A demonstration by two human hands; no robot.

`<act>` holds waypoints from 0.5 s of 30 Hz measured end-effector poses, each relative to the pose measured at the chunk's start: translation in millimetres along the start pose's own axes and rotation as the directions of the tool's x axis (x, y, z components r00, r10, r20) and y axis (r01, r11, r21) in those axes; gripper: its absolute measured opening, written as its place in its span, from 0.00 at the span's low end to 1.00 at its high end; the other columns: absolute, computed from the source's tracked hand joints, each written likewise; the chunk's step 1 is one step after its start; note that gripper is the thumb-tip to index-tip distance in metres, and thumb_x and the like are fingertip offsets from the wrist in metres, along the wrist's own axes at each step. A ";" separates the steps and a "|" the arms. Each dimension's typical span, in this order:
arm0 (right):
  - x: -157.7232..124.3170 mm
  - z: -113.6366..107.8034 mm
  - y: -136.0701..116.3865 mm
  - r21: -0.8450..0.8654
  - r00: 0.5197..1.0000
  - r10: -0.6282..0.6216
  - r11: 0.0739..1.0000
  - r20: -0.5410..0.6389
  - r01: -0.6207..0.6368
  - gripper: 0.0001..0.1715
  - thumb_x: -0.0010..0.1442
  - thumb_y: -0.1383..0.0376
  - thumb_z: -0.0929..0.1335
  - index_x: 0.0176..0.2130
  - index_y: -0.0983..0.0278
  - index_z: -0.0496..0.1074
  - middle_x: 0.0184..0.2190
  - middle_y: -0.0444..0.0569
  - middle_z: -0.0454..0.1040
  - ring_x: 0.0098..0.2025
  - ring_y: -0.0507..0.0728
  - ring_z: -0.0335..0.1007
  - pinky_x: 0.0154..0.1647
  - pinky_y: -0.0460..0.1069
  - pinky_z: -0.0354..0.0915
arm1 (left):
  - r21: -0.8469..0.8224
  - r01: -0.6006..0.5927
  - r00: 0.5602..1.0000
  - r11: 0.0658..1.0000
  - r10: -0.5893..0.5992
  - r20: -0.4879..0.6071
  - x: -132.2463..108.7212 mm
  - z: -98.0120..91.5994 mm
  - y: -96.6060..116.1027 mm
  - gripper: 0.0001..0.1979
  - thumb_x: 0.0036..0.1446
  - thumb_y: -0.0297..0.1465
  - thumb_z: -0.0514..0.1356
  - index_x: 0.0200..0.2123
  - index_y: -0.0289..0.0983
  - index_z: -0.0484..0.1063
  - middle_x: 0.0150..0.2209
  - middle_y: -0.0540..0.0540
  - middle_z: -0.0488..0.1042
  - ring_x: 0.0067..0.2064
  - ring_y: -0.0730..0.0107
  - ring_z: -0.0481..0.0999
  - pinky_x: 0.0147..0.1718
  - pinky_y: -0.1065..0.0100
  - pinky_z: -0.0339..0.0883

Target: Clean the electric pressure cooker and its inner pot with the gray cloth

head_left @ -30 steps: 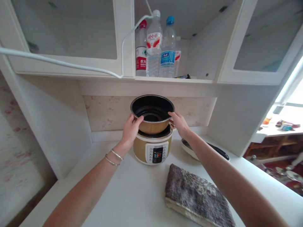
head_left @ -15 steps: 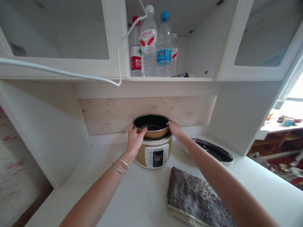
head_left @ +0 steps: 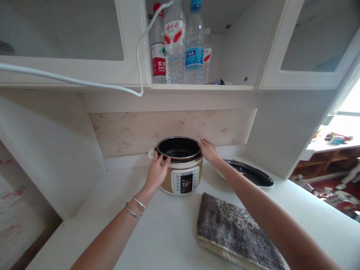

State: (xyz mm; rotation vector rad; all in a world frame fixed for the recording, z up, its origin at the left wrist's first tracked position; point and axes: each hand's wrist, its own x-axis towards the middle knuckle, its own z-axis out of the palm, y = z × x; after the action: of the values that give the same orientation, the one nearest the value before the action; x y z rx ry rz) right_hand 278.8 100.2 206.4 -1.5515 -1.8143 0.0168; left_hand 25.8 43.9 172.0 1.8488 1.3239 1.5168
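A round inner pot (head_left: 178, 147), black inside, sits down in the gold and white rice cooker (head_left: 168, 182), its rim just above the cooker's top edge. At the front left of the rim is my left hand (head_left: 156, 170), fingers spread and fingertips touching the edge. My right hand (head_left: 208, 150) rests against the right side of the rim with its fingers outstretched; its fingertips are partly hidden. The cooker's control panel (head_left: 186, 182) faces me. Two bracelets (head_left: 135, 210) circle my left wrist.
A folded grey fur-like cloth (head_left: 227, 228) lies in front on the white counter (head_left: 157, 240). Behind my right forearm is a black-and-white lid (head_left: 253, 174). Several plastic bottles (head_left: 194, 60) stand on the shelf above, and a white cable (head_left: 70, 79) hangs before the cabinet.
The inner pot has gone down into the cooker, both hands lowering with it. My fingers have loosened at the rim. The view has tilted slightly downward.
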 end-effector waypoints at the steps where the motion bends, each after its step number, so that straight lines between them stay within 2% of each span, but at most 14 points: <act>1: -8.3 -4.7 -1.7 0.020 1.000 0.008 1.000 -0.022 -0.007 0.23 0.64 0.61 0.56 0.52 0.63 0.70 0.55 0.54 0.68 0.60 0.60 0.57 0.60 0.57 0.52 | 0.000 0.013 1.000 1.000 -0.013 0.006 -3.8 -3.7 -3.3 0.24 0.59 0.43 0.56 0.54 0.39 0.69 0.66 0.41 0.52 0.66 0.57 0.50 0.64 0.58 0.42; 4: -49.6 -22.4 -3.1 0.131 0.997 0.023 0.991 -0.077 -0.013 0.26 0.65 0.55 0.55 0.53 0.61 0.69 0.53 0.51 0.70 0.54 0.58 0.64 0.54 0.54 0.59 | -0.023 0.062 0.998 0.998 -0.062 0.005 -16.7 -16.2 -16.7 0.24 0.59 0.43 0.55 0.55 0.39 0.68 0.66 0.42 0.53 0.66 0.60 0.52 0.64 0.60 0.43; 7: -104.0 -41.7 7.1 0.244 0.995 0.038 0.970 -0.090 -0.015 0.23 0.62 0.50 0.59 0.39 0.60 0.75 0.41 0.49 0.75 0.47 0.59 0.67 0.49 0.53 0.60 | -0.021 0.169 0.986 0.985 -0.169 0.000 -33.7 -27.8 -34.5 0.23 0.58 0.40 0.56 0.54 0.38 0.69 0.64 0.42 0.57 0.65 0.61 0.55 0.63 0.60 0.43; 9: -137.6 -50.7 23.7 0.268 0.996 0.090 0.960 -0.015 -0.083 0.26 0.61 0.48 0.60 0.29 0.62 0.75 0.30 0.49 0.74 0.37 0.58 0.68 0.42 0.51 0.61 | -0.026 0.273 0.962 0.962 -0.273 0.004 -48.9 -32.8 -47.2 0.21 0.57 0.37 0.56 0.53 0.37 0.70 0.62 0.41 0.61 0.63 0.61 0.58 0.63 0.61 0.46; 10: -152.2 -53.2 35.2 0.292 0.988 0.138 0.944 0.065 -0.151 0.28 0.61 0.47 0.59 0.25 0.62 0.74 0.25 0.48 0.72 0.32 0.57 0.66 0.37 0.50 0.60 | -0.036 0.327 0.945 0.944 -0.327 0.009 -57.6 -34.2 -53.4 0.21 0.57 0.36 0.56 0.53 0.37 0.70 0.61 0.41 0.64 0.63 0.61 0.60 0.62 0.61 0.48; 11: -165.1 -54.3 48.6 0.311 0.968 0.191 0.921 0.162 -0.234 0.31 0.61 0.46 0.59 0.22 0.63 0.73 0.21 0.47 0.69 0.27 0.55 0.64 0.31 0.49 0.59 | -0.050 0.376 0.927 0.925 -0.375 0.015 -66.8 -34.8 -59.7 0.20 0.57 0.35 0.56 0.52 0.37 0.70 0.59 0.41 0.66 0.61 0.61 0.62 0.62 0.61 0.49; 13: -186.2 -53.7 80.2 0.276 0.894 0.303 0.875 0.331 -0.398 0.33 0.59 0.43 0.59 0.20 0.63 0.71 0.16 0.45 0.65 0.21 0.54 0.59 0.26 0.49 0.56 | -0.088 0.456 0.890 0.886 -0.454 0.038 -85.4 -33.5 -72.3 0.18 0.55 0.33 0.57 0.49 0.36 0.71 0.56 0.41 0.69 0.59 0.61 0.65 0.60 0.61 0.53; 15: -200.9 -51.7 115.5 0.156 0.826 0.434 0.845 0.359 -0.511 0.32 0.55 0.42 0.61 0.18 0.62 0.70 0.16 0.46 0.67 0.22 0.54 0.62 0.26 0.49 0.57 | -0.130 0.521 0.853 0.843 -0.516 0.073 -101.9 -29.8 -85.0 0.16 0.53 0.32 0.58 0.46 0.35 0.73 0.54 0.41 0.71 0.57 0.62 0.68 0.58 0.61 0.57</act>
State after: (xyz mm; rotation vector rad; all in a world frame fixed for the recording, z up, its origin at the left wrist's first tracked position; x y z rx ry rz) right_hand 403.9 -63.7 88.6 -1.8536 -1.5201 0.7397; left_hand -32.0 -10.1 61.3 1.2721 1.4971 1.2403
